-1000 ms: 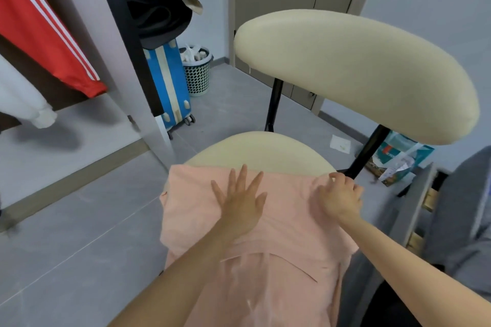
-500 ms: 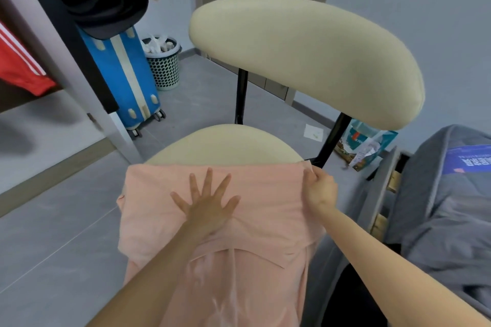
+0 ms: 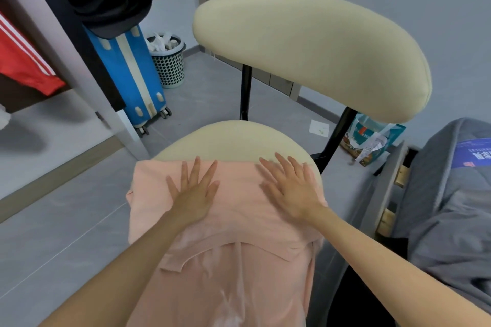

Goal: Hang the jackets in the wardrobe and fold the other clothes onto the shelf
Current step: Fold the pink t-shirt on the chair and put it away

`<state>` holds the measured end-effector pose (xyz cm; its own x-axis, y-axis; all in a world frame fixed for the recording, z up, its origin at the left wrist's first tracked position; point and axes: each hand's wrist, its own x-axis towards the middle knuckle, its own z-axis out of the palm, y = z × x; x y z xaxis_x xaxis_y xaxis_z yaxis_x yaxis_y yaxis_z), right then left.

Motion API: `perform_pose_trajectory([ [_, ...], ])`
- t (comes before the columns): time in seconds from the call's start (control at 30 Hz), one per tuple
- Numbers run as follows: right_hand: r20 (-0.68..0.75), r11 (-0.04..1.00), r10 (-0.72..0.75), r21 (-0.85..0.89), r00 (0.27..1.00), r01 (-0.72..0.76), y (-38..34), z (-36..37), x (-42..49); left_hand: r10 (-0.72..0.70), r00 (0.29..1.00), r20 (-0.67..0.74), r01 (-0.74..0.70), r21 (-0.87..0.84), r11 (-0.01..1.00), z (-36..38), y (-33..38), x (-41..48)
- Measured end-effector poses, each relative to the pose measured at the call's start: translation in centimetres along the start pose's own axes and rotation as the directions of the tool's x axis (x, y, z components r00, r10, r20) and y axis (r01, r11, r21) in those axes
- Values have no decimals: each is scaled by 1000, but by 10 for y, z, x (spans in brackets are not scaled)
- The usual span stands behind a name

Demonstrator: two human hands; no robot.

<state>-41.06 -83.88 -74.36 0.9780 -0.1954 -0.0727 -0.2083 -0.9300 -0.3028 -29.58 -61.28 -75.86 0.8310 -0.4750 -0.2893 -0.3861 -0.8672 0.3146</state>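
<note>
Pressing down side by side, the left hand (image 3: 195, 194) and the right hand (image 3: 289, 191) lie flat on one pink garment (image 3: 236, 223), fingers straight and spread, gripping nothing. The garment is draped over the front of the chair seat (image 3: 233, 138). Its folded far edge runs crosswise just beyond the fingertips, and its long axis runs from that edge back toward the person, with the lower part hanging off the seat's front. Both hands sit on the upper part, about equally close to the far edge, left hand toward the garment's left side and right hand near its right side. The step looks like smoothing a fold, so the next fold probably turns on that lengthwise lie: the hanging end has to come up toward the hands. The open wardrobe (image 3: 79, 66) stands to the left, nearer the left hand, with one red jacket (image 3: 24, 61) hanging inside. Also counted: one chair, one blue suitcase (image 3: 130, 77), one mesh bin (image 3: 168, 61).
</note>
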Motion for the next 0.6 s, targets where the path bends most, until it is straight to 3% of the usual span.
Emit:
perform_pose_trajectory([
  [0.1, 133, 997, 29, -68, 991, -20, 10, 26, -6, -16, 1000, -21, 18, 91, 996, -2, -27, -1],
  [0.27, 80, 959, 263, -128, 962, -251, 30, 32, -4, -78, 978, -195, 98, 95, 991, 3, -47, -1],
  [0.37, 102, 945, 304, -160, 947, -286, 27, 24, 1, -109, 981, -162, 124, 89, 988, 1, -44, 3],
  [0.47, 58, 961, 228, -175, 972, -215, 18, 13, 10, -72, 992, -104, 79, 64, 995, -9, -43, 9],
  [0.6, 101, 995, 84, -54, 991, -79, 9, 2, 28, 101, 992, -80, -89, 135, 987, -30, -54, 15],
])
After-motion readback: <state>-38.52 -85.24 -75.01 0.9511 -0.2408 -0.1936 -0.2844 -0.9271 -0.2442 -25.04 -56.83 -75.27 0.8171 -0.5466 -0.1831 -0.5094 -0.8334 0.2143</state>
